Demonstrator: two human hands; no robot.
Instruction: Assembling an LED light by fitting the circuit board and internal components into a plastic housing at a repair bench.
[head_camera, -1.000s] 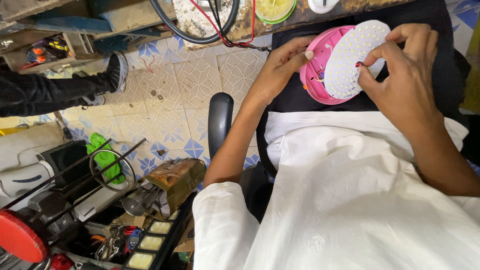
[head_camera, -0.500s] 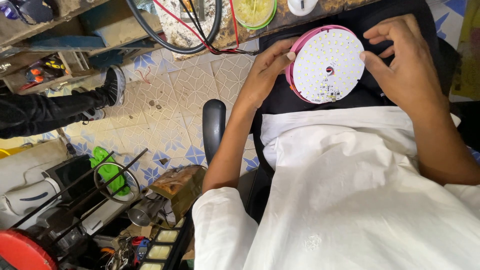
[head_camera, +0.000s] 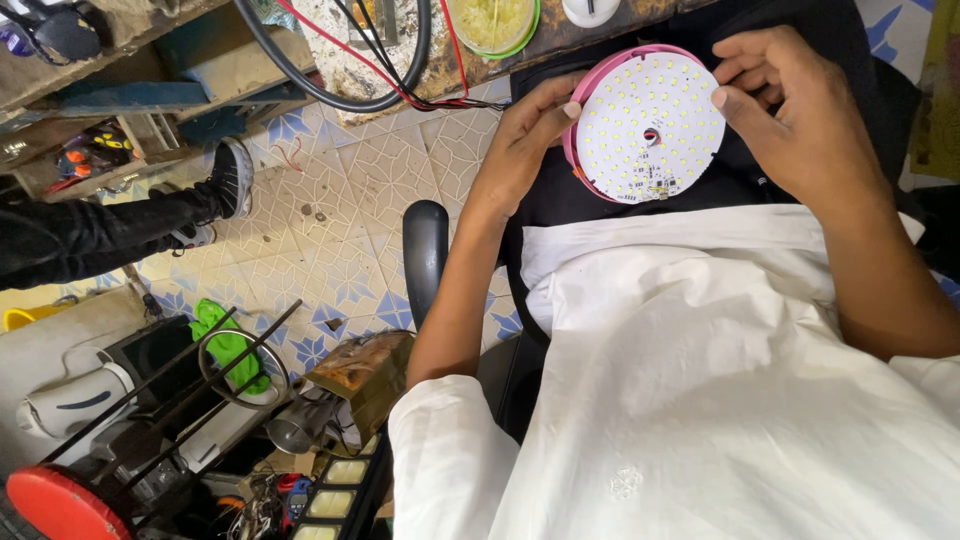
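While both hands meet over the lap, these lines hold:

Disc: a round white LED board (head_camera: 648, 125) set in a pink rim (head_camera: 572, 150), face up toward the camera, tilted a little, held above a black cloth (head_camera: 560, 200) on the lap.

Left hand: the left hand (head_camera: 520, 135) grips the disc's left edge, thumb on the face near the rim, fingers curled behind; partly closed, holding.

Right hand: the right hand (head_camera: 800, 110) is at the disc's right edge, fingertips bent onto the board's face, palm off to the right; loosely curled, touching and steadying it. Whether it pinches the rim I cannot tell.

Key relation: the disc lies between the hands, left hand on one edge, right on the opposite; being round it has no long axis, and both hands are equally close.

Around: a workbench edge (head_camera: 470, 70) just beyond the disc, with cables (head_camera: 400, 80) and a green-rimmed bowl (head_camera: 492, 25); tiled floor (head_camera: 340, 210) to the left, another person's shoe (head_camera: 232, 178) well apart.
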